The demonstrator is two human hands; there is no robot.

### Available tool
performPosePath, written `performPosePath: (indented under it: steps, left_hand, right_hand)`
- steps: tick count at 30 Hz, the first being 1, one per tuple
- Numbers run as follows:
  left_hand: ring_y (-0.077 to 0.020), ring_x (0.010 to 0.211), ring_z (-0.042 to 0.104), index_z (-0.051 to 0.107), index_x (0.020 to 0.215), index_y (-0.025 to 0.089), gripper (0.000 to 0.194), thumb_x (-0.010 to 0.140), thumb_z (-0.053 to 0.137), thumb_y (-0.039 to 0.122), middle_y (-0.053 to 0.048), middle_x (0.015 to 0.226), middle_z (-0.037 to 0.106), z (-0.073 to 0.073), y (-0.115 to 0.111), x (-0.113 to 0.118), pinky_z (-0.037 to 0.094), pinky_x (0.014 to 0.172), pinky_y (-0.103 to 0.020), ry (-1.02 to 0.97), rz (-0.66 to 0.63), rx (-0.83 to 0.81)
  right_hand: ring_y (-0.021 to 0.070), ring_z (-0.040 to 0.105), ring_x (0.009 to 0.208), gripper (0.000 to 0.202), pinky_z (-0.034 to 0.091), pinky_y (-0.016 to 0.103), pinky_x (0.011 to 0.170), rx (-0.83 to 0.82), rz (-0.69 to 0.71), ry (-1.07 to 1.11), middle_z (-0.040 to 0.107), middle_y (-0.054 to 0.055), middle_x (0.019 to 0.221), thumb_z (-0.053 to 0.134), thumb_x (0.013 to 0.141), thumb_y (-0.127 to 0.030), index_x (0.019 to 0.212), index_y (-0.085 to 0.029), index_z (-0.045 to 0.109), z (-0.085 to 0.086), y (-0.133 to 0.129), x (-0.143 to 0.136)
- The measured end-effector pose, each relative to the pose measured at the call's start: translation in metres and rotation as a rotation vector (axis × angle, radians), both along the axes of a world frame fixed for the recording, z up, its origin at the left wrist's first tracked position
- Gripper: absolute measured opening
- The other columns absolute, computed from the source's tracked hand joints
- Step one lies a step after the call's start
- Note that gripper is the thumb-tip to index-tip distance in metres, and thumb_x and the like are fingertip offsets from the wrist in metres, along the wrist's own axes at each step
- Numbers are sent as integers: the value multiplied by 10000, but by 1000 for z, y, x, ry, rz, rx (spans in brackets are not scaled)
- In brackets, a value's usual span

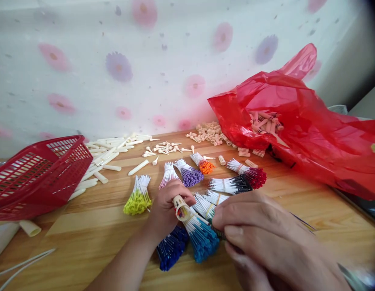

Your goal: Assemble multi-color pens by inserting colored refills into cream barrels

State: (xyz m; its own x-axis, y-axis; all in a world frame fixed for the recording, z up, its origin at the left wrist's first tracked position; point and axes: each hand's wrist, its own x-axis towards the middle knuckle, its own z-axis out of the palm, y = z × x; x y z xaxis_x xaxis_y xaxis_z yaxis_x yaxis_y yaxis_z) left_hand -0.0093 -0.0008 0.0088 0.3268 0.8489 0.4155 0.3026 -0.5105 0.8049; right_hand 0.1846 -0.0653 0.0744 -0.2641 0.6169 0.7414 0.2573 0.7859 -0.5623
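My left hand [168, 198] is closed around a small cream slotted plastic tube [182, 210], whose open end faces me with bits of colour inside. My right hand [260, 230] is pinched just to the right; a dark greenish bit shows at its fingertips, too little to name. Between and below the hands lie rubber-banded bundles of thin white sticks: a light-blue-tipped bundle [202, 238] and a dark-blue-tipped bundle [173, 247]. Around them are a yellow-tipped bundle [138, 196], purple bundle [189, 173], orange bundle [203, 163], black bundle [231, 184] and dark red bundle [249, 173].
A red plastic basket [54, 161] stands at left beside a pile of long cream tubes [108, 155]. Small cream pegs [166, 147] and slotted pieces [210, 132] lie at the back. At right, a red plastic bag [308, 121] holds more pieces. A white cable [30, 258] lies front left.
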Motion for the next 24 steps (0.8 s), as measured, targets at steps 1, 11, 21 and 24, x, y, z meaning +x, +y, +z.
performPosePath:
  steps: [1,11,21,24]
  left_hand:
    - [-177,671,540,656,670,203,168,819,593,248,-17,638,587,0,0,0,436,658,-309,6,-1,-8]
    - [-192,782,545,636,796,203,209,830,600,406,-32,796,574,-6,-2,-4,441,721,-313,59,36,43]
    - [-239,1059,476,537,1149,219,419,943,298,495,-94,1072,516,-4,-4,-12,396,913,-359,201,64,156]
    - [-240,1014,496,562,1081,210,435,934,291,518,-93,1033,514,-4,-4,-13,424,866,-355,239,97,195]
  right_hand:
    - [200,705,807,372,611,302,728,17,-1,-32,737,18,895,689,767,-93,1072,-291,610,1,1,0]
    - [179,666,773,319,586,308,693,121,-40,-10,705,68,864,576,788,-46,1049,-228,604,-14,19,-17]
    - [174,574,834,322,492,323,703,145,-163,-118,608,56,932,569,805,-34,1051,-231,632,-37,39,-13]
    - [150,537,797,288,460,287,650,151,-207,-101,551,35,886,596,781,-17,971,-228,640,-41,39,-14]
